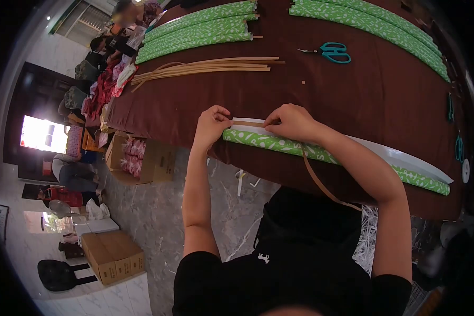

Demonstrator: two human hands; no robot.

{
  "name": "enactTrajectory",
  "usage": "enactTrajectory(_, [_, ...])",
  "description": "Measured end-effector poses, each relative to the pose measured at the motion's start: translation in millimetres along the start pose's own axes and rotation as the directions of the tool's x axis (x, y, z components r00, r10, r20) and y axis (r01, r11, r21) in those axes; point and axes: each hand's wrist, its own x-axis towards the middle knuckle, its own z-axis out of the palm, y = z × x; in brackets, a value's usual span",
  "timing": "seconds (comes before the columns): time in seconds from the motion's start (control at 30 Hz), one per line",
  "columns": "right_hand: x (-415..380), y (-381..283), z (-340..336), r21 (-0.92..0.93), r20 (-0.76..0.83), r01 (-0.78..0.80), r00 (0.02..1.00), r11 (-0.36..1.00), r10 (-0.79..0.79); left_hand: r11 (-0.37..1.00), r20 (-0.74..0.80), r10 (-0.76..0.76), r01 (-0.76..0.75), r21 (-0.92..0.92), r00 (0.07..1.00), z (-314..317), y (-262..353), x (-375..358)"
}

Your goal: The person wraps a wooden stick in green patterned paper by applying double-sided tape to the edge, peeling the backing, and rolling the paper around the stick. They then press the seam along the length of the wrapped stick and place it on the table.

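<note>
A green roll of paper with a white print (274, 143) lies along the table's near edge, its white underside (405, 156) turned up at the free edge. Over that white edge at the left end runs a narrow brown tape strip (247, 124). My left hand (214, 124) pinches the strip's left end at the roll's corner. My right hand (292, 122) has its thumb and fingers closed on the same strip further right. From under the right hand, the rest of the strip hangs off the table toward my lap.
Teal-handled scissors (334, 52) lie on the brown tablecloth (195, 100). Several brown strips (210, 67) lie at the left, with green rolls (195, 29) behind them and more green rolls (374, 31) at the right. An open carton (160, 164) stands on the floor. People are farther left.
</note>
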Motion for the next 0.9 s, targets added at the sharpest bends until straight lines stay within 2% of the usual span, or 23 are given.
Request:
enactTrajectory(0.57, [1,0,1,-0.001,-0.018,0.005,1.0,1.0,-0.005,0.999,0.029,-0.004,0.003,0.033,1.0,0,5,-1])
enactTrajectory(0.63, [1,-1,0,-0.005,-0.018,-0.001,1.0,1.0,0.001,0.987,-0.053,-0.001,0.009,0.161,0.999,3,10,-5])
enactTrajectory(0.67, [0,-2,-1,0.006,-0.013,-0.004,1.0,1.0,0.004,0.987,-0.053,-0.001,0.009,0.161,0.999,5,14,-9])
enactTrajectory(0.7, [0,-2,-1,0.018,-0.008,-0.008,1.0,1.0,0.008,0.92,-0.159,0.176,-0.105,0.379,0.971,9,18,-14])
enactTrajectory(0.73, [0,-2,-1,0.019,-0.008,-0.008,1.0,1.0,0.008,0.791,-0.219,0.364,-0.177,0.586,0.905,13,22,-20])
enactTrajectory(0.77, [0,-2,-1,0.015,-0.012,-0.003,1.0,1.0,0.003,0.79,-0.217,0.365,-0.178,0.586,0.905,19,29,-27])
enactTrajectory(0.83, [0,-1,-1,0.013,-0.016,0.001,1.0,1.0,-0.001,0.811,-0.218,0.484,-0.341,0.475,0.847,36,43,-44])
enactTrajectory(0.87, [1,1,0,0.01,-0.018,0.012,1.0,1.0,-0.011,0.712,-0.111,0.613,-0.486,0.507,0.782,46,45,-53])
enactTrajectory(0.9, [1,2,1,0.006,-0.02,0.022,1.0,1.0,-0.022,0.738,-0.081,0.597,-0.506,0.446,0.798,60,47,-61])
